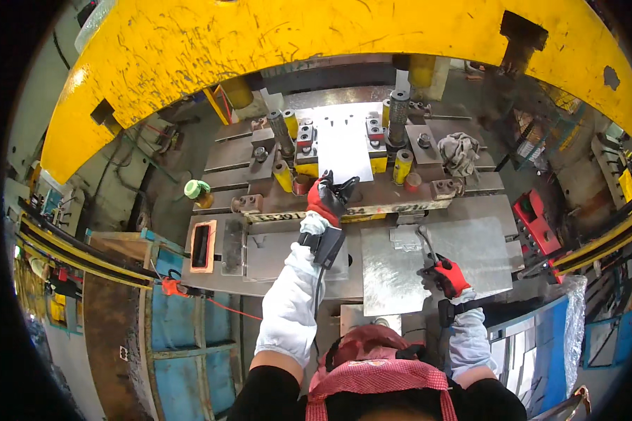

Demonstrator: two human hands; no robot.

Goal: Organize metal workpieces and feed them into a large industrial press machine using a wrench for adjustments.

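Note:
My left hand (328,200), in a red and black glove, reaches to the near edge of a bright, flat metal sheet (344,144). Its dark fingertips close on that edge; the underside of the grip is hidden. The sheet lies over the die block between guide posts of a press. To the right, my right hand (448,276), gloved alike, grips a slim, slightly bent metal rod tool (427,242). The rod's far end is over a large shiny sheet (393,281) on the near table, beside a small clear rectangular piece (405,237).
A yellow press beam (316,28) arches overhead. Upright posts (398,116) and yellow cylinders (402,167) flank the die. A grey rag (460,153) lies right; a green-capped bottle (198,191) stands left. A red control box (537,221) is far right, and a blue frame (189,309) stands lower left.

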